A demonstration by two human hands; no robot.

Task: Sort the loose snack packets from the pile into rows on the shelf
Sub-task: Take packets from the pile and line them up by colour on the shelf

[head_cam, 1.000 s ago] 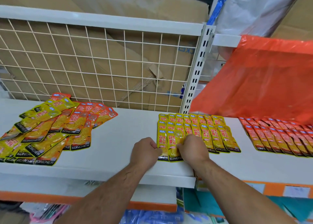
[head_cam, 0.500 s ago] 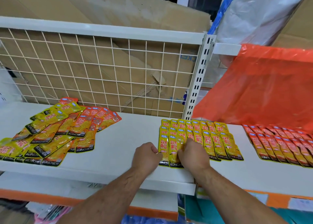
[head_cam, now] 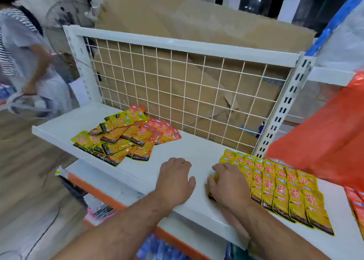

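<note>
The packet (head_cam: 216, 178) under the right hand (head_cam: 228, 187) (finger hold could not be told) was best pushed straight; the left hand (head_cam: 175, 181) was laid open.

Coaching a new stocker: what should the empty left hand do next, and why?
Probably reach the left hand to the pile for a yellow packet: it rests empty on the shelf, while the right hand covers the left end of the yellow rows.

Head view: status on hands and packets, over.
Left hand empty, resting on shelf. Right hand on left end of yellow rows, grip unclear. Mixed pile lies left, no obstacle between.
</note>
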